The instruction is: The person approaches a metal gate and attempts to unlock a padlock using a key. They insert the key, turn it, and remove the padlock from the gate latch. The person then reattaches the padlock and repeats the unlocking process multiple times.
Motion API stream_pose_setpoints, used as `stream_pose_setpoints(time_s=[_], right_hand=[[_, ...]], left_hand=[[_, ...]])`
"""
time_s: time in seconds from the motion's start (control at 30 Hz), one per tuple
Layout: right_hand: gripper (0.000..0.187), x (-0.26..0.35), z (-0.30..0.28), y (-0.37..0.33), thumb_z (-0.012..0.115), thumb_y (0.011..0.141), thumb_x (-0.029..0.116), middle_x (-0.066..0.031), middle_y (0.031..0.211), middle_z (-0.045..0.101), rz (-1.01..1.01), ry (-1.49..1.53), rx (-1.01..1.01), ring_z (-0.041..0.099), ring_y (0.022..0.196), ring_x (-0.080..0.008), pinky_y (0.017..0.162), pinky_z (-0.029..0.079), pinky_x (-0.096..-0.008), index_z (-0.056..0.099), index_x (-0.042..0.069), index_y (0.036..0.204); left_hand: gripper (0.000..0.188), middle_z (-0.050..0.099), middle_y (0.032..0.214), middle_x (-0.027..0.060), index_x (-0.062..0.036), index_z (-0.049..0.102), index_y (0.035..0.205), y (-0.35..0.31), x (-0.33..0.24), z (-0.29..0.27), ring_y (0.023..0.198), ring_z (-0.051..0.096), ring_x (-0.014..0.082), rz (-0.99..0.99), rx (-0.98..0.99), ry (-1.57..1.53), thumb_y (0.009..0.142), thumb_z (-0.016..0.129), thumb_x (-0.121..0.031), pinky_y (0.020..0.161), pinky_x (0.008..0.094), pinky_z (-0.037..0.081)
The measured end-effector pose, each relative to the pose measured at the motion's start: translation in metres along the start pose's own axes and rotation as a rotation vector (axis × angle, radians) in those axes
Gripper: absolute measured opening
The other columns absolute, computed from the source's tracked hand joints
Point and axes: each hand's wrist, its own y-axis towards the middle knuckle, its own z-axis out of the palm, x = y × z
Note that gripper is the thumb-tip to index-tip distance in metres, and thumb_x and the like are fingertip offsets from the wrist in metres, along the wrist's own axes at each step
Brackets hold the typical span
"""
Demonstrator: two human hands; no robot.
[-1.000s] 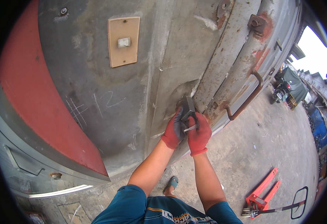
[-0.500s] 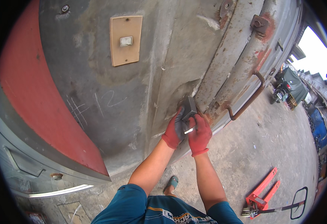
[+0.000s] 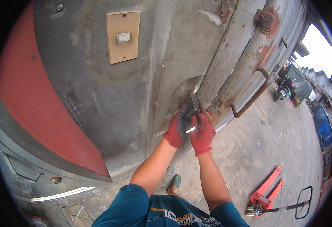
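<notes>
Both my hands wear red gloves with dark palms and are close together in front of the grey wall (image 3: 135,89), beside the rusty door frame (image 3: 221,90). My left hand (image 3: 176,128) is closed round a dark grey rectangular block (image 3: 191,104), whose upper end sticks out past my fingers toward the wall. Right beside it, my right hand (image 3: 203,135) is pinched at the block's lower end. A small bright white strip (image 3: 191,129) shows between my two hands, at the right fingers. What exactly the strip is cannot be made out.
A beige switch plate (image 3: 123,37) is fixed on the wall. To the right, a rusty bar handle (image 3: 255,96) juts from the door. A red pallet jack (image 3: 266,193) stands on the concrete floor at lower right. A covered motorbike (image 3: 292,85) is farther off.
The view has shifted slightly, with the wall features a little higher and further left. Both hands keep nearly the same place and grip; the right fingers have shifted a little.
</notes>
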Motion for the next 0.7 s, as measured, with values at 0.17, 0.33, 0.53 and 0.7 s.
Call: stream_pose_setpoints(time_s=[0.17, 0.33, 0.53, 0.7], right_hand=[[0.025, 0.000, 0.003, 0.001, 0.079, 0.088, 0.011, -0.0123, 0.091, 0.071, -0.022, 0.017, -0.052, 0.069, 0.081, -0.0351, 0.071, 0.053, -0.0419, 0.070, 0.009, 0.111], [0.029, 0.000, -0.001, -0.001, 0.080, 0.086, 0.006, -0.0141, 0.098, 0.074, -0.001, 0.027, -0.006, 0.072, 0.088, -0.0357, 0.076, 0.055, -0.0412, 0.071, 0.006, 0.114], [0.026, -0.004, 0.002, 0.001, 0.080, 0.084, 0.006, -0.0121, 0.092, 0.070, -0.079, -0.063, 0.004, 0.068, 0.083, -0.0349, 0.073, 0.053, -0.0413, 0.072, 0.007, 0.109], [0.023, -0.005, 0.003, 0.004, 0.078, 0.082, 0.009, -0.0081, 0.081, 0.063, -0.169, -0.086, -0.056, 0.064, 0.075, -0.0314, 0.065, 0.050, -0.0429, 0.070, 0.012, 0.103]], left_hand=[[0.041, 0.071, 0.111, 0.0137, 0.0000, 0.061, 0.126, -0.001, 0.001, 0.008, 0.094, 0.068, 0.0228, 0.060, -0.092, -0.018, 0.111, 0.051, -0.037, 0.086, 0.0310, 0.057], [0.039, 0.071, 0.115, 0.0127, -0.0033, 0.061, 0.128, -0.006, 0.001, 0.013, 0.101, 0.069, 0.0210, 0.058, -0.035, 0.003, 0.110, 0.053, -0.037, 0.093, 0.0322, 0.057], [0.033, 0.072, 0.113, 0.0051, -0.0110, 0.062, 0.129, -0.004, 0.002, 0.015, 0.102, 0.068, 0.0165, 0.088, -0.088, 0.073, 0.109, 0.055, -0.037, 0.088, 0.0303, 0.056], [0.034, 0.072, 0.113, 0.0050, -0.0113, 0.062, 0.129, -0.005, 0.004, 0.011, 0.100, 0.068, 0.0177, 0.065, -0.030, 0.046, 0.109, 0.055, -0.039, 0.090, 0.0323, 0.055]])
